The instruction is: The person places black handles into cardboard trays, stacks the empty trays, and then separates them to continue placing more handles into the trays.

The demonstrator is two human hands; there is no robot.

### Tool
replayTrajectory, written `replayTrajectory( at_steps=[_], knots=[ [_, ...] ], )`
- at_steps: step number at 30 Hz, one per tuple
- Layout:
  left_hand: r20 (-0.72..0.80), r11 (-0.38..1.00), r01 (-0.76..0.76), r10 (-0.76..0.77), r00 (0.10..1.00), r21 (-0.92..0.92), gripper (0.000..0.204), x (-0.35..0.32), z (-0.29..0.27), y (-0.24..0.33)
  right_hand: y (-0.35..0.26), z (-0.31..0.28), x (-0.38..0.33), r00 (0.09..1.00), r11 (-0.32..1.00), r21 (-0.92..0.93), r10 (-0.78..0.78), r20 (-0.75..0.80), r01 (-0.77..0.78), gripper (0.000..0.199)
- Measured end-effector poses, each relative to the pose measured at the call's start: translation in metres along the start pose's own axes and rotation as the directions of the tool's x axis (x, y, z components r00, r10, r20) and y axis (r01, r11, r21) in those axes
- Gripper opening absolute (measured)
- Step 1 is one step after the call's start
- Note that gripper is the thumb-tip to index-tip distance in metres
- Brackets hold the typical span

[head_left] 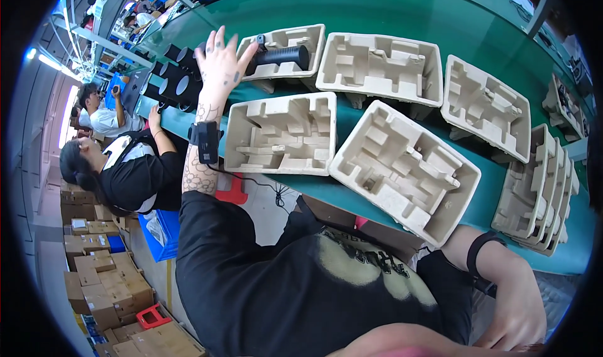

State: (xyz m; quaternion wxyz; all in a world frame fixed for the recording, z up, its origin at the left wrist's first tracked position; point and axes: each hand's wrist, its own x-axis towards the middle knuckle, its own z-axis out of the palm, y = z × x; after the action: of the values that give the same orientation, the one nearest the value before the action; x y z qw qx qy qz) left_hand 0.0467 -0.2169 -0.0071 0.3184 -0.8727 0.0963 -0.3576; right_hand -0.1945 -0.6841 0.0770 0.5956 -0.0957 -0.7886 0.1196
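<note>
My left hand [221, 63] reaches across the green bench with its fingers spread. It is beside a group of black cylinders [169, 84] and the left end of a moulded pulp tray [286, 74]. A ribbed black cylinder [282, 58] lies in that tray, with a small black part [261, 41] beside it. No held object shows in my left hand. My right hand [512, 322] hangs low at the lower right, below the bench edge. Its fingertips are hidden, so its grip is unclear.
More pulp trays stand on the bench, among them a front-left tray [235, 131] and a tilted tray [433, 228]. Nested trays [540, 194] are at the right. A person [135, 175] sits close on the left, one hand near the cylinders. Cardboard boxes [107, 281] fill the lower left.
</note>
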Motion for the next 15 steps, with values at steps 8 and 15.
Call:
replayTrajectory(
  at_steps=[8, 15],
  knots=[
    [-0.043, 0.727, -0.191, 0.217, 0.975, -0.660, 0.054, 0.000, 0.058, 0.002, 0.010, -0.001, 0.003, 0.998, 0.534, -0.845, -0.070, -0.006, 0.032, 0.027],
    [0.618, 0.811, 0.464, -0.168, 0.768, -0.356, 0.055, 0.023, 0.069, -0.112, 0.021, -0.017, 0.009, 0.994, 0.964, 0.247, 0.087, 0.064, -0.100, 0.021]
  ],
)
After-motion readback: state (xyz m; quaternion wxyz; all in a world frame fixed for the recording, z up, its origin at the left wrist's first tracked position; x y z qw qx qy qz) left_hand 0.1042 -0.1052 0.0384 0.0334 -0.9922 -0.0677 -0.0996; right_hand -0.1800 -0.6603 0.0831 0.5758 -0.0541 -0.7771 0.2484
